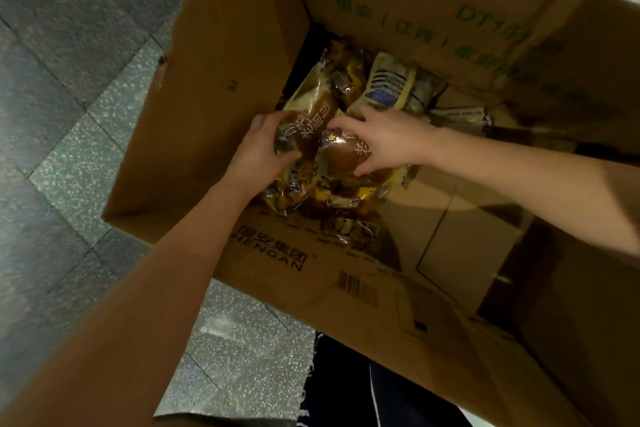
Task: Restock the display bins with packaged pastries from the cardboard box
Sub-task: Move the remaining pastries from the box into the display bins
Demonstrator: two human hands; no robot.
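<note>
Speckled grey floor tiles [69,149] run from 7 to 11 o'clock beside a large open brown cardboard box [221,80]. Deep inside it, the left grip [261,147] curls round one clear-wrapped brown bun packet [308,114]. At its 3 o'clock the right grip [386,139] pinches a second such packet [346,154], probably so that two leave in one trip. Pale yellow-and-blue packets [391,87] lie loose at 1 o'clock. No display bin shows.
</note>
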